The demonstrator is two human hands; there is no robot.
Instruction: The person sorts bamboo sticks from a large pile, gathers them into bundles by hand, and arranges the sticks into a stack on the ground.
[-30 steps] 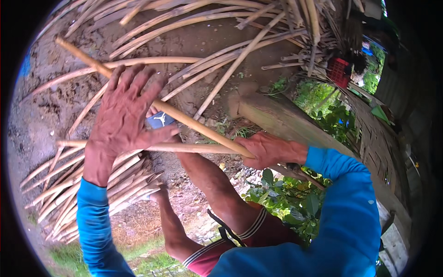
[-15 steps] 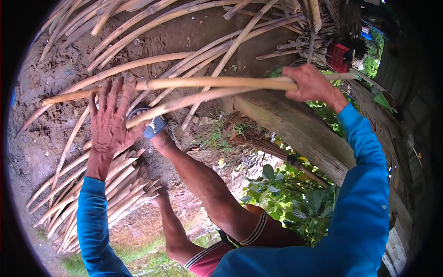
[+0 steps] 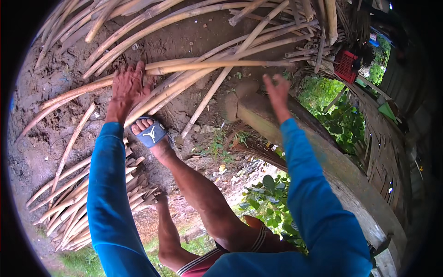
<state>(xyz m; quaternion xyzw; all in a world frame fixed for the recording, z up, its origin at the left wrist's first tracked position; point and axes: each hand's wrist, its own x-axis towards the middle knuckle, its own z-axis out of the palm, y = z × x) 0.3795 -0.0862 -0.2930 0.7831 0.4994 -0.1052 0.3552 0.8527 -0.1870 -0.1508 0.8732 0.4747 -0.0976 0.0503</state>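
My left hand (image 3: 129,87) lies with stretched fingers and thumb apart across a long bamboo pole (image 3: 99,84). I cannot tell how firmly it touches. A second pale bamboo pole (image 3: 168,93) runs slantwise beside it, one end next to my sandalled foot (image 3: 150,131). Both join other long poles on the muddy ground. My right hand (image 3: 278,93) hangs above the end of a thick wooden beam (image 3: 258,113), fingers apart and slightly curled, nothing in them. It is off the poles.
A heap of shorter bamboo pieces (image 3: 76,207) lies at the lower left. More long poles (image 3: 161,25) spread over the mud (image 3: 184,39) at the far side. At the far right stands a red crate (image 3: 345,66). Leafy plants (image 3: 267,198) grow near the beam.
Both poles have come down from my hands to the ground. The right hand has let go and moved left and nearer; the left hand has moved a little right and farther away.
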